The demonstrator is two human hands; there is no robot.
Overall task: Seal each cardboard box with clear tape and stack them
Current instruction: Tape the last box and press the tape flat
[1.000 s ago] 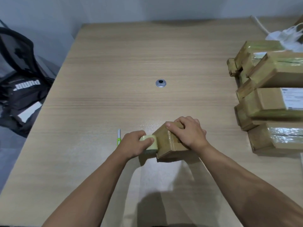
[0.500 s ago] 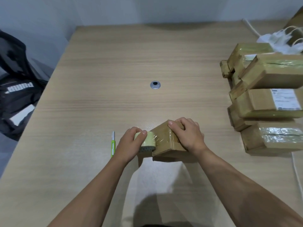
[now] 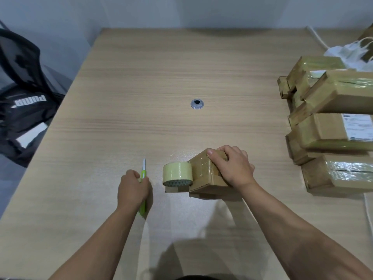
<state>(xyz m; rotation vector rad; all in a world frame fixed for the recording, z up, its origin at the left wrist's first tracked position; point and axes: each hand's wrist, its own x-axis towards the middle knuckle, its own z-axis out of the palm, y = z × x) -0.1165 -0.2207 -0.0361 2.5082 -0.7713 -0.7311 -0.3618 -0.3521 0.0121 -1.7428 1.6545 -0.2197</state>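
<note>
Your right grip [image 3: 232, 168] is clamped over the top of the small cardboard box [image 3: 203, 174], which lies on the worktop [image 3: 141, 87] in front of you. The tape roll [image 3: 177, 172] touches the left side of the box, and no grip holds it. Your left grip [image 3: 133, 186] is closed around the green cutter [image 3: 143, 173], near the roll.

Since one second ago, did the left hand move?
Yes: left hand left the tape roll and went left onto the green cutter, away from the cardboard box.
</note>
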